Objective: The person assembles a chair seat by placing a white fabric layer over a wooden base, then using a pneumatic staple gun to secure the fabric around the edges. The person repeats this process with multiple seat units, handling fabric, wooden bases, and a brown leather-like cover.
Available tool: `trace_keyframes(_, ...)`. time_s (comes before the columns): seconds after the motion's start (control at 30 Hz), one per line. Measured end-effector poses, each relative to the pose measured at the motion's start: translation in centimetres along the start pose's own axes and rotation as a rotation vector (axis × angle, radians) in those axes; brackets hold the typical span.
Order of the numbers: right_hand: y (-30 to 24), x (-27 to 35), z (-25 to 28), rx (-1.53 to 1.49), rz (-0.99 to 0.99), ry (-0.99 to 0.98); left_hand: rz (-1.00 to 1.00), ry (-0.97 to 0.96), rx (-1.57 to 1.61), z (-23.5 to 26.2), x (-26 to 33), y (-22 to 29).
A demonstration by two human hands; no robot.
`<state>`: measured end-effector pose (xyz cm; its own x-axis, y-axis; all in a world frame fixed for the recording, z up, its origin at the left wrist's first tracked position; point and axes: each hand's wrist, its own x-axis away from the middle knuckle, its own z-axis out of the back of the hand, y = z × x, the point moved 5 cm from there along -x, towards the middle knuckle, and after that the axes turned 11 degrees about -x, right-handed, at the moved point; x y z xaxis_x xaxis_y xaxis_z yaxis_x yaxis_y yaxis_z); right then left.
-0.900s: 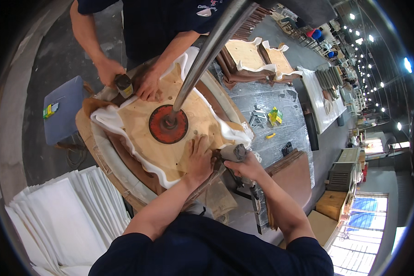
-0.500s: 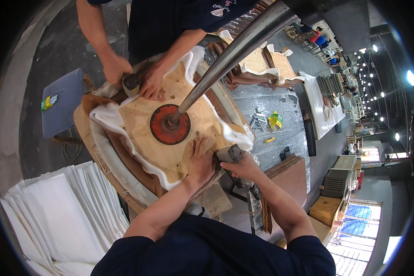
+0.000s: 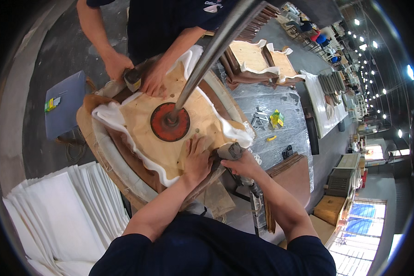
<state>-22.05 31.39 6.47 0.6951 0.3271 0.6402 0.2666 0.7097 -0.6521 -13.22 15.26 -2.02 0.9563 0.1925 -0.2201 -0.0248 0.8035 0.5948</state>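
The left hand lies palm down on the wooden panel, fingers spread and pointing away from the body, clasping nothing. Its forearm slants in from the lower edge, elbow bent. The right hand is closed round a grey tool, held just beside the left hand at the panel's near right corner; that elbow is bent too, out to the side. The tool's tip is hard to make out, so whether it touches the panel cannot be told.

The panel lies flat in front of the person, white padding along its edges and brown cover outside that. A red disc sits on its middle, under a steel pole.

Across the panel, a co-worker's right hand grips a second tool at the far left corner, and their left hand presses beside it.

Compared with half a second ago, the person's hands keep nearly the same places on the panel. The pole stands steeper in view, and the co-worker's tool has shifted slightly along the edge.
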Motion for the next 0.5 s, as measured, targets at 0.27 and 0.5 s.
trace_keyframes(0.27,-1.0,0.6,-1.0,0.011,-0.001,-0.028,0.014,-0.063,-0.003,-0.5,0.4,-0.4)
trace_keyframes(0.5,-1.3,0.8,-2.0,0.083,0.114,0.041,-0.016,0.002,-0.007,-0.3,0.8,-0.3)
